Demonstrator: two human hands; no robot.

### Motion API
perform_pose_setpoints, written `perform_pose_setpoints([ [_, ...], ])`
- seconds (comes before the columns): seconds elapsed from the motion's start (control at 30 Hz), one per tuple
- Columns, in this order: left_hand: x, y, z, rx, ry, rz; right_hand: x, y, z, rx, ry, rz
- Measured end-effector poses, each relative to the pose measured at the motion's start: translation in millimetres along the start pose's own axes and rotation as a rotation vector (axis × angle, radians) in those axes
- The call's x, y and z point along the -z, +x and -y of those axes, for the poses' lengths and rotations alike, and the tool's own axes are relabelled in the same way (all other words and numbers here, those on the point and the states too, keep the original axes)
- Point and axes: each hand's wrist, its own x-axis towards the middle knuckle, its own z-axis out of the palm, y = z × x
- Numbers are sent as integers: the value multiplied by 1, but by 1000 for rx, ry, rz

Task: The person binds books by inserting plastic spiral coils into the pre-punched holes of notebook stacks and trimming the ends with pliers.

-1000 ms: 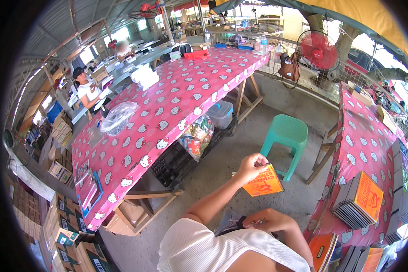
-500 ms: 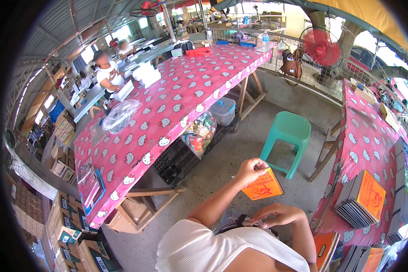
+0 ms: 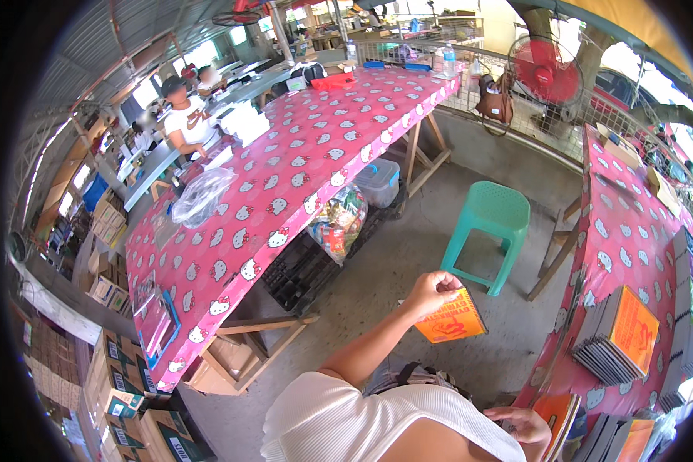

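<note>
My left hand (image 3: 434, 294), its fingers pinched, grips an orange spiral-bound notebook (image 3: 453, 319) by its upper bound edge. The notebook hangs over the floor in front of the green stool (image 3: 488, 231). At the lower right, close to my body, is my right hand (image 3: 522, 428), fingers loosely stretched and nothing visible in them. It is beside an orange-covered stack (image 3: 556, 416) at the table's near end. A pile of orange spiral notebooks (image 3: 631, 331) rests on the right-hand pink table (image 3: 616, 231).
A long pink patterned table (image 3: 285, 192) runs along the left, bearing a plastic bag (image 3: 202, 195) and white paper stacks (image 3: 243, 123). Cardboard boxes (image 3: 119, 377) stand at the lower left. A person (image 3: 185, 123) works beyond the table. Wooden trestle legs (image 3: 273, 346) jut near the floor.
My right hand has moved from near my waist to the right and down, beside the orange stack. My left hand still holds the notebook, slightly further right.
</note>
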Motion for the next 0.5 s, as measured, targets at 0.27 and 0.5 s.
perform_pose_setpoints([
  [0.27,-44,3,-41,-98,49,331,-27,51,76,-68,-562,-1092],
  [0.5,-130,15,-131,-315,-83,851,-16,54,110,75,-960,-1137],
])
